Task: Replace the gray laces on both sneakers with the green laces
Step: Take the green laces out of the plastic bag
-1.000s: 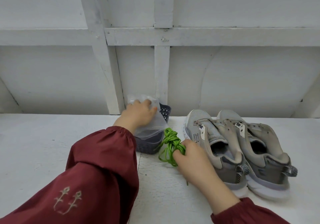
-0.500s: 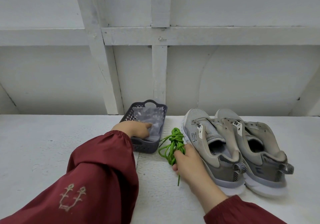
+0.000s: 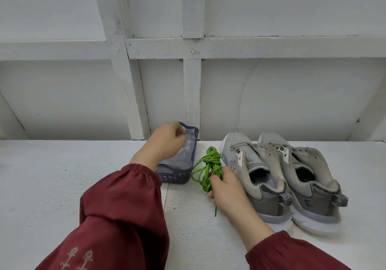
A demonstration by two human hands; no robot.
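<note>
The green laces (image 3: 210, 166) are gripped in the closed right hand (image 3: 226, 188) as a knotted bundle, near the middle of the bench (image 3: 52, 186), between a dark basket (image 3: 177, 175) and the two sneakers (image 3: 279, 177). Loops spill out on the bundle's left side and one loose end trails toward the front edge. The sneakers stand side by side to the right of the laces, heels toward the front edge, toes toward the back wall. No gray laces can be made out in the eyelets — the tongues stand up and the openings gape.

The left hand (image 3: 167, 144) is held over the basket, which sits at the back edge against the wall, and its fingers are curled around a thin clear bag (image 3: 184, 153) lying inside; a pinch is likely, though contact is partly hidden.

The laces are judged light, limp and easily tangled, with no stiffness except perhaps at the tips. The knot should be loosened first, and each lace is best taken near its end, where it can be steered through an eyelet. The sneakers look soft-sided but steady on their soles — a shoe would best be steadied by its upper near the eyelets while threading is done.
</note>
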